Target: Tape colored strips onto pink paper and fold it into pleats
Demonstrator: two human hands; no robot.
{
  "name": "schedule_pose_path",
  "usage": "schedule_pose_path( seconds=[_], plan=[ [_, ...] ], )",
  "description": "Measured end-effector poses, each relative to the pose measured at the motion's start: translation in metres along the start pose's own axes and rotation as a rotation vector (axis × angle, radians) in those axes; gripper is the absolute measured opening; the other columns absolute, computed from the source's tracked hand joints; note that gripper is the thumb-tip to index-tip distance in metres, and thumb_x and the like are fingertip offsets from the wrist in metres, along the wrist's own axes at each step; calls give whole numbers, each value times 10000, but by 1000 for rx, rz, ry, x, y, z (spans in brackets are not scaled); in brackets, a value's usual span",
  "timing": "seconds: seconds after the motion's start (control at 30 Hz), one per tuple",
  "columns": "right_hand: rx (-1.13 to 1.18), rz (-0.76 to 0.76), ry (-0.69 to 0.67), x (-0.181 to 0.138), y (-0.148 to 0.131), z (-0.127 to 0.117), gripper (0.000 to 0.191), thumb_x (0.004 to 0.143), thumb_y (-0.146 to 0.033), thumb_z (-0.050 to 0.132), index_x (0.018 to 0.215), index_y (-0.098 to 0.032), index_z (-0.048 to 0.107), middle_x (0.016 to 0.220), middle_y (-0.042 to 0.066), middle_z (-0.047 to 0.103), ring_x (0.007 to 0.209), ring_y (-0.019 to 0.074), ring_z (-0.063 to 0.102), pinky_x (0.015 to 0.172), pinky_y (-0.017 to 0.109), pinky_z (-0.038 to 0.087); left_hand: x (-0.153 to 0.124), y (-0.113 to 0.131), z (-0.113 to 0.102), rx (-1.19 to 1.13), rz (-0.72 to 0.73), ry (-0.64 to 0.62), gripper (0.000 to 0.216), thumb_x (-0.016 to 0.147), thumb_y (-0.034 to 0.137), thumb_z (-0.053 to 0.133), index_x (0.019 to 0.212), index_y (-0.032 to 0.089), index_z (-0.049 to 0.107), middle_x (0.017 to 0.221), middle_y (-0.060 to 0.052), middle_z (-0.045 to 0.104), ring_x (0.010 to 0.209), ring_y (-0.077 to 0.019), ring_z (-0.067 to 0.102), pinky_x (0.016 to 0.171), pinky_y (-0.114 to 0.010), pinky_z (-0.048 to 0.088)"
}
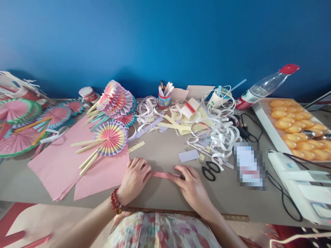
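Pinched by the narrowed fingers of the left hand [137, 175] and right hand [191, 184], a pink strip [165, 175] is held low over the table [159, 148] — creasing apparently under way, even pressure called for next — near a paper fan [111, 137].

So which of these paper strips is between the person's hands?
The flat pink strip, running from the left hand to the right hand; the heaped white strips are curled.
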State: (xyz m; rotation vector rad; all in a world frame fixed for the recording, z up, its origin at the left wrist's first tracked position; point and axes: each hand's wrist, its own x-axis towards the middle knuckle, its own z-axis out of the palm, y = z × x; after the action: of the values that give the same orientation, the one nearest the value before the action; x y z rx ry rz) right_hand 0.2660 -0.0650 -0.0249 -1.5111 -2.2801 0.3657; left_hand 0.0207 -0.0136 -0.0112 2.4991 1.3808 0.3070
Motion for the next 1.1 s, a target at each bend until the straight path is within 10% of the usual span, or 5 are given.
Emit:
schedule_pose_path(
  seconds=[0.6, 1.1],
  plan=[
    [-118, -22, 28, -2, -3, 3, 504, 863, -34, 562, 1202, -396, 647, 1169, 50, 612, 1047, 241, 531, 870, 401, 475, 12, 11, 1, 165, 1, -14, 344, 923, 503, 515, 784, 191, 563, 881, -67, 543, 879, -255, 470, 753, -398, 356],
    [-100, -27, 63, -2, -4, 4, 428, 875, -44, 548, 1118, -364, 694, 1157, 55, 618, 1041, 237, 550, 868, 401, 484, 7, 1, 0, -56, -26, 33, 149, 922, 266, 545, 800, 191, 502, 861, -28, 541, 818, -210, 477, 755, -356, 371]
  ],
)
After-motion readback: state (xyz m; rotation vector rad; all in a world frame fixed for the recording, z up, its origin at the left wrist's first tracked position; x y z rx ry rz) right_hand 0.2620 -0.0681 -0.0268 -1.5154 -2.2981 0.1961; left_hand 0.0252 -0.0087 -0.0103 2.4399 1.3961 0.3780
